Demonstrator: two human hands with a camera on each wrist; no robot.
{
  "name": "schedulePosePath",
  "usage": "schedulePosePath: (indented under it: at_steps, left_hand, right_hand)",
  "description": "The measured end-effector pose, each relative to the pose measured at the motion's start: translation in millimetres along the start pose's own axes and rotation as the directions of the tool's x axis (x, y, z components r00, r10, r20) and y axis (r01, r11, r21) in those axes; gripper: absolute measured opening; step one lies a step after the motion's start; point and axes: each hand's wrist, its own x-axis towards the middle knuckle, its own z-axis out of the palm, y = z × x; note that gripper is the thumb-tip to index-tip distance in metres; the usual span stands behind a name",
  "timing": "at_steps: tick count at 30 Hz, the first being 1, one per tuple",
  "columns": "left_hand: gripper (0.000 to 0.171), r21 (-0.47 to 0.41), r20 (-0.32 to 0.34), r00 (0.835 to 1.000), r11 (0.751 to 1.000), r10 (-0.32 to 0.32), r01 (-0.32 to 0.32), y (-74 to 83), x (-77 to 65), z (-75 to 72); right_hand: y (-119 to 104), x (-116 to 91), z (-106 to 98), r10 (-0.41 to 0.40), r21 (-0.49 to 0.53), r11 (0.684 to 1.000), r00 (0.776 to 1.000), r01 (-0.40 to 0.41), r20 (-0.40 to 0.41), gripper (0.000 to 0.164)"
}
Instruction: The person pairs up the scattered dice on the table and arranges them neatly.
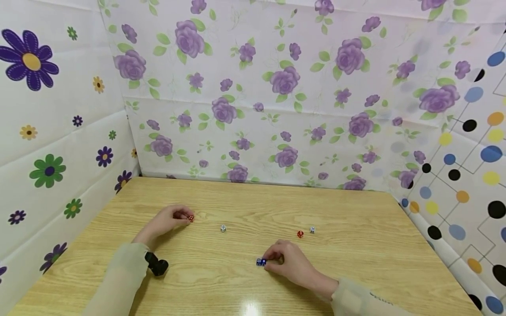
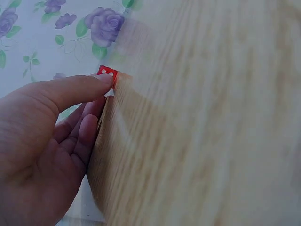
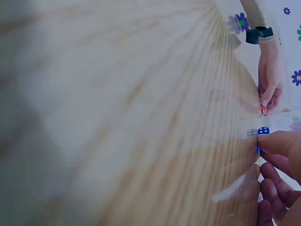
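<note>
At the left of the table, my left hand [image 1: 168, 221] pinches a red die [image 1: 191, 218] with white dots between thumb and fingers. The left wrist view shows the thumb pressed against that red die [image 2: 107, 72]. Nearer the front, my right hand [image 1: 288, 262] pinches a blue die [image 1: 264, 262]. Another blue die [image 1: 258, 262] appears to sit directly against it on the left. In the right wrist view, the thumb covers part of the blue die [image 3: 264, 131], which is at the tabletop.
Between the hands lies a white die [image 1: 223, 228]. Farther right, a red die [image 1: 300, 234] lies close to another white die [image 1: 312, 230]. Patterned sheets surround the wooden table [image 1: 253, 202] at the back and sides. A black device [image 1: 157, 264] is strapped to the left wrist.
</note>
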Motion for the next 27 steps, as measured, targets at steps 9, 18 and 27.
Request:
schedulePosePath:
  at_steps: [9,18,27]
  left_hand:
    - [0.018,0.009,-0.005,1.0,1.0,-0.01,0.01,-1.9,1.5,-1.1]
    - [0.015,0.088,-0.063,0.998,0.996,-0.022,0.028,-3.3,3.2,2.8]
    - [0.018,0.095,-0.132,0.989,0.992,-0.066,0.079,15.3,5.0,10.4]
  right_hand:
    - [0.4,0.4,-0.3,0.003,0.0,1.0,1.0,-0.003,0.0,0.012]
    - [1.7,0.4,0.2,0.001,0.006,1.0,1.0,-0.001,0.009,0.013]
    - [1.7,0.4,-0.1,0.004,0.0,1.0,1.0,-0.004,0.009,0.012]
